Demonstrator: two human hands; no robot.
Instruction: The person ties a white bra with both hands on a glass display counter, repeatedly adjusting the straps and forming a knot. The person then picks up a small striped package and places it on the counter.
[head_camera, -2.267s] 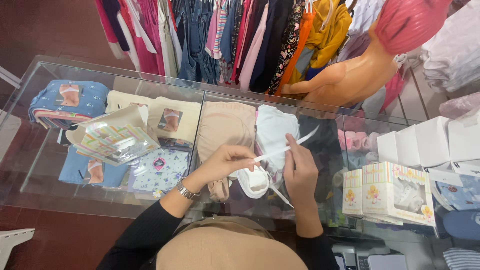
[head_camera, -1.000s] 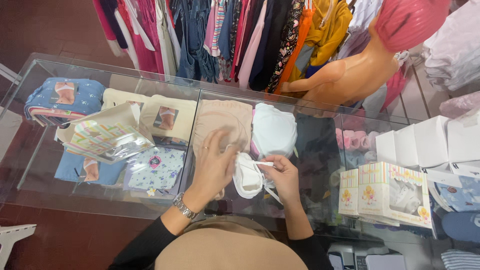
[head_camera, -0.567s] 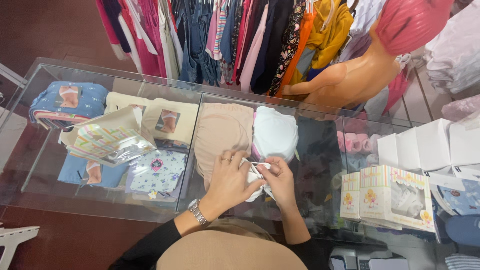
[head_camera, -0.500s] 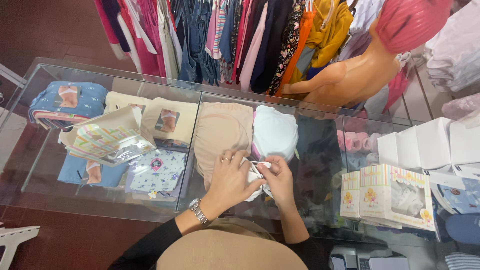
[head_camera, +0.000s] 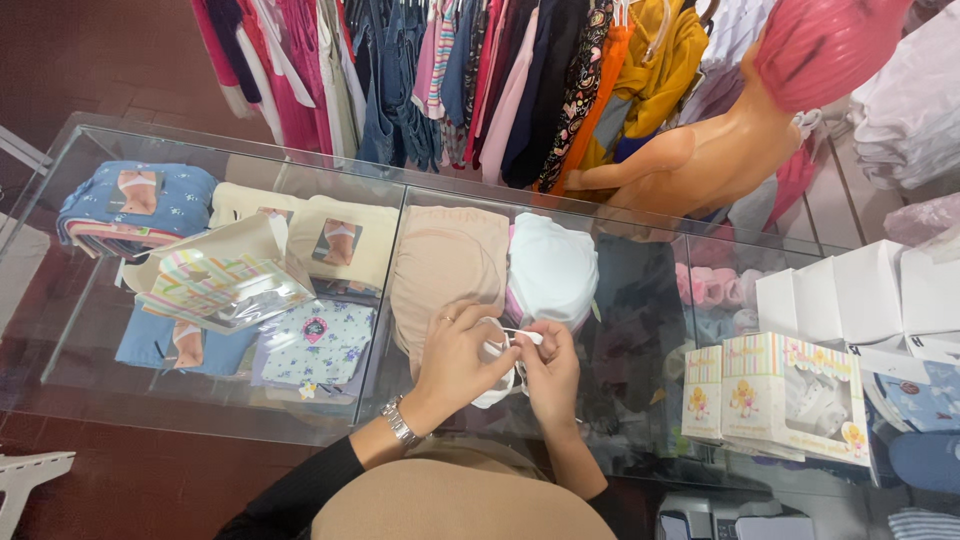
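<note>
Left hand (head_camera: 458, 355) and right hand (head_camera: 550, 372) both pinched closed on small white shoe (head_camera: 500, 385), held over glass counter (head_camera: 90, 390), just in front of beige folded garment (head_camera: 445, 262) under glass. Risk, judged: thin white strap (head_camera: 522, 335) slips from fingertips; shoe drops onto glass, slides toward near edge. Shoe mostly hidden behind fingers; fastening detail too small to read. Wristwatch (head_camera: 400, 424) on left wrist. Striped gift box (head_camera: 785, 395) right of hands.
</note>
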